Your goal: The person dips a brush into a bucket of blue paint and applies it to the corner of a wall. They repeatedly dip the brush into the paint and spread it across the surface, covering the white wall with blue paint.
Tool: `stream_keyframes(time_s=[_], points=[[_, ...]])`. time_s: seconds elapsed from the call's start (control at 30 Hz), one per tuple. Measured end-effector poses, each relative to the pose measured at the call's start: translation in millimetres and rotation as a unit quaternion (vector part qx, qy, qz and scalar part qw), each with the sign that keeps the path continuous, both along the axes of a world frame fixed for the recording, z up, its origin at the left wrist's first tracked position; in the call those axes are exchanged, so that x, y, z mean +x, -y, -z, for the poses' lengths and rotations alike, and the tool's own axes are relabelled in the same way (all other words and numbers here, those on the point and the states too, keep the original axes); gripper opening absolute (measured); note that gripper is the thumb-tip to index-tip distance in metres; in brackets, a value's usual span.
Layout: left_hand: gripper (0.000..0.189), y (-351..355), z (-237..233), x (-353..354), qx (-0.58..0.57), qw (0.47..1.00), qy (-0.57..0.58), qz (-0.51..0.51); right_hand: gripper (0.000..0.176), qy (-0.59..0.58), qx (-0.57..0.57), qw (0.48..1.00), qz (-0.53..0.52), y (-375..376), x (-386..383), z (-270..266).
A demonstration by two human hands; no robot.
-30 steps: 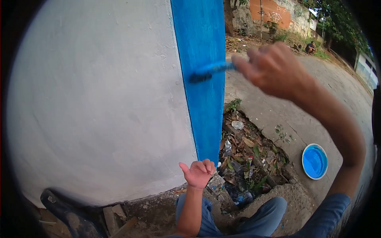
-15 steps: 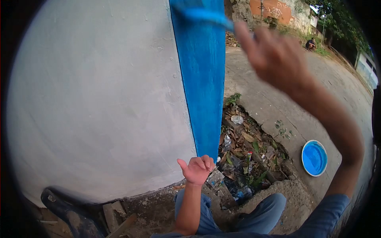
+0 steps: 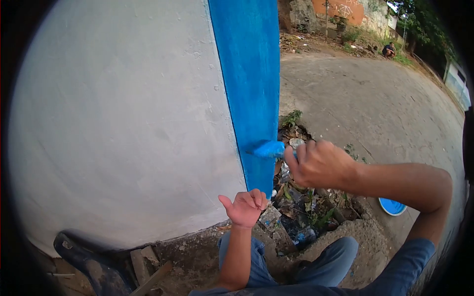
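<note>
My right hand [image 3: 321,165] is closed round the handle of a paintbrush [image 3: 269,149] covered in blue paint. The bristles touch the lower part of a blue painted strip [image 3: 251,74], which runs down the edge of a pale grey wall [image 3: 123,118]. Below the brush, near the foot of the strip, my left hand [image 3: 245,207] is held palm up with its thumb out and fingers partly curled, holding nothing. A round container of blue paint [image 3: 393,207] stands on the pavement at the right, partly hidden behind my right arm.
Leaves and litter [image 3: 296,197] fill a hollow beside the strip. A dark curved object [image 3: 94,264] and wood pieces [image 3: 155,278] lie at the lower left. Paved ground [image 3: 365,98] stretches to the right, where a person [image 3: 389,50] squats far off.
My right hand and the brush have moved down from the top of the blue strip to its lower part. My forearm now covers part of the paint container. My left hand is almost still.
</note>
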State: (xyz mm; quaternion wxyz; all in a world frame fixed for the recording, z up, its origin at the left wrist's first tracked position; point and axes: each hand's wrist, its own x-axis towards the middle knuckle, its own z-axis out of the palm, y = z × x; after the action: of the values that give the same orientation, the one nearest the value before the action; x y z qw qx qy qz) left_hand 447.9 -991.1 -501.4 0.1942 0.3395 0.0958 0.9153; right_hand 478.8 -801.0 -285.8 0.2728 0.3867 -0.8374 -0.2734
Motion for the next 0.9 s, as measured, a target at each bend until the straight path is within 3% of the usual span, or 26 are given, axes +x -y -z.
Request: stream_keyframes(time_s=[0.3, 0.47, 0.53, 0.57, 0.7, 0.8, 0.9], points=[[0.087, 1, 3, -6, 0.01, 1.0, -0.007, 0.013, 0.01, -0.196, 0.031, 0.978, 0.059, -30, -36, -101], [0.088, -4, 8, -9, 0.012, 1.0, -0.005, 0.02, 0.014, -0.337, 0.001, 0.939, 0.074, -45, -31, -150], [0.088, -6, 10, -10, 0.008, 1.0, -0.004, 0.024, 0.015, -0.434, 0.054, 0.883, -0.167, -56, -39, -185], [0.088, -7, 11, -10, 0.005, 1.0, -0.001, 0.022, 0.018, -0.418, 0.0, 0.9, 0.121, -36, -11, -177], [0.088, -7, 9, -10, -0.001, 1.0, 0.003, 0.017, 0.015, -0.406, -0.04, 0.908, 0.101, -43, -19, -174], [0.088, -8, 9, -10, -0.002, 1.0, 0.01, 0.013, 0.013, -0.414, -0.048, 0.904, 0.095, -44, -43, -117], [0.088, -8, 9, -9, 0.001, 1.0, 0.026, 0.012, 0.024, -0.364, -0.008, 0.929, 0.065, -43, -34, -64]])
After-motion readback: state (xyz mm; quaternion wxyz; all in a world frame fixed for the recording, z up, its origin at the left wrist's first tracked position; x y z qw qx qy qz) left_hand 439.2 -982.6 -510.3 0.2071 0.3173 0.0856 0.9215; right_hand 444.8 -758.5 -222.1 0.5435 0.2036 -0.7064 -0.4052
